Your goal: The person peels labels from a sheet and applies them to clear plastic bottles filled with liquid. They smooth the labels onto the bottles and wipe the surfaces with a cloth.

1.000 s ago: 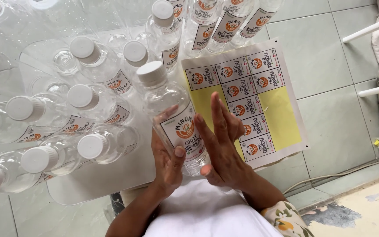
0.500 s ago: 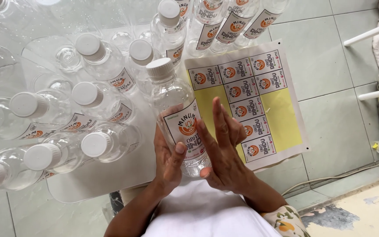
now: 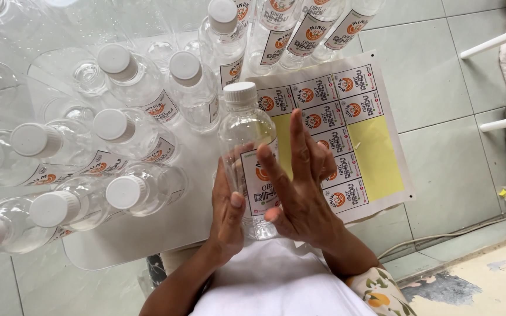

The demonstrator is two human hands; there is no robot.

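A clear plastic bottle (image 3: pixel 246 131) with a white cap stands between my palms, a white and orange label on its side. My left hand (image 3: pixel 228 213) cups its left side, thumb on the label's edge. My right hand (image 3: pixel 300 190) presses flat against the label from the right, fingers straight and spread. Beside it lies a yellow sticker sheet (image 3: pixel 376 158) with several labels still on it and a bare strip where some were peeled.
Several capped clear bottles (image 3: pixel 127 126) crowd a glass tabletop (image 3: pixel 142 234) to the left, most labelled. More labelled bottles (image 3: pixel 311 26) stand at the top. Tiled floor (image 3: pixel 446 88), white chair legs (image 3: pixel 499 41) and a cable (image 3: pixel 458 234) are at right.
The bottle has turned slightly between my palms and stands more upright. My right hand's fingers have slid further across the label.
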